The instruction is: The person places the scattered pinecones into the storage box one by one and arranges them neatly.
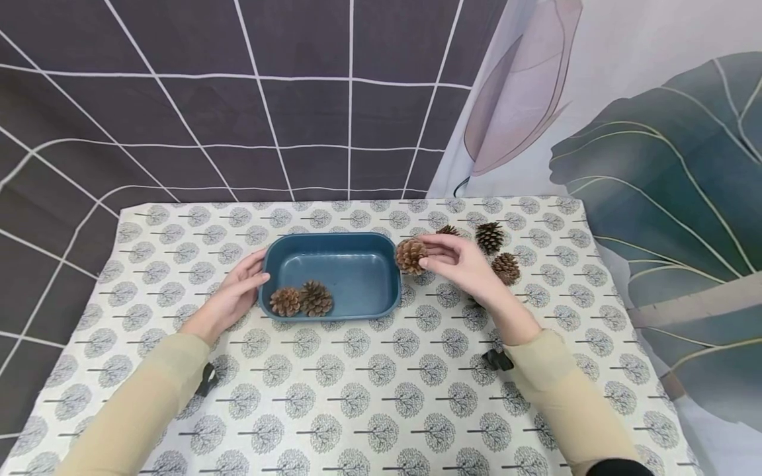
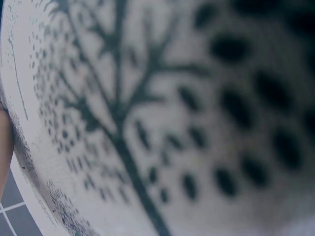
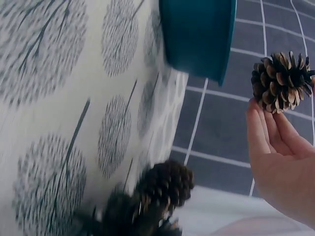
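Observation:
A pine cone [image 1: 411,256] is pinched between the thumb and fingers of my right hand [image 1: 455,261], just beside the right rim of a blue rectangular basin [image 1: 333,317]. The right wrist view shows the same pine cone [image 3: 279,81] at the fingertips, raised off the cloth. My left hand [image 1: 238,289] holds the left end of the basin, thumb over the rim and fingers along the outer wall. Inside the basin's front left corner lie two pine cones, one lighter [image 1: 286,301] and one darker [image 1: 315,299]. Cloth fills most of the left wrist view.
Several loose pine cones lie right of the basin: a dark one [image 1: 489,237], a brown one [image 1: 506,268] and one [image 1: 448,230] partly behind my right hand. A tree-print cloth [image 1: 369,396] covers the table. A dark gridded backdrop [image 1: 297,112] stands behind it.

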The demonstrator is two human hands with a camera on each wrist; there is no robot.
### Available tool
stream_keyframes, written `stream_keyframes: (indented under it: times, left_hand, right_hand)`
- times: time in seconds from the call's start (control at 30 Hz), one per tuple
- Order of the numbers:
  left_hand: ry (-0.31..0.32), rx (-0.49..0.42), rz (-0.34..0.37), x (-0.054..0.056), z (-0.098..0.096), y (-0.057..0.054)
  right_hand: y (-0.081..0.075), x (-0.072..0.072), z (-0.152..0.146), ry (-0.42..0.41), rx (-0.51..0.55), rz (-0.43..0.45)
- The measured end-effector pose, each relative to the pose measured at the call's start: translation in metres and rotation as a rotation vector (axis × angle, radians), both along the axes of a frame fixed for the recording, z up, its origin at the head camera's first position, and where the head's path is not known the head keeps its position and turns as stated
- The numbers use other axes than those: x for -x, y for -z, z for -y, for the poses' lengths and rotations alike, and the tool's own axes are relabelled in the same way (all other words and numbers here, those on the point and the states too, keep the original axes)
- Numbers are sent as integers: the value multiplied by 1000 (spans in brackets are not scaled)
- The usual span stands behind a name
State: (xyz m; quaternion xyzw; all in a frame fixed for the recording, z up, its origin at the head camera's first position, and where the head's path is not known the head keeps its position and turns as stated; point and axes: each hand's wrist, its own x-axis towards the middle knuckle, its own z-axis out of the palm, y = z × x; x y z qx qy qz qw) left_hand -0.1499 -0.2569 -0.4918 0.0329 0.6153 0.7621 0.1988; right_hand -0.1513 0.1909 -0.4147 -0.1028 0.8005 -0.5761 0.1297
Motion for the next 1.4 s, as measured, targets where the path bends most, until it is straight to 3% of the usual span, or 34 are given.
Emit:
stream_keyframes:
  times: [0.5, 0.8, 1.07, 1.4]
  left_hand:
    - [-6, 4, 15, 1, 1, 0]
    - [-8, 13, 17, 0, 1, -1]
    - [-3, 5, 13, 0, 2, -1]
    - [-3, 22, 23, 1, 2, 0]
  right_hand:
    - [11, -1, 59, -215, 37, 14]
    - [23, 5, 82, -324, -68, -13]
    - [20, 13, 94, -443, -204, -43]
    - [21, 24, 105, -529, -312, -41]
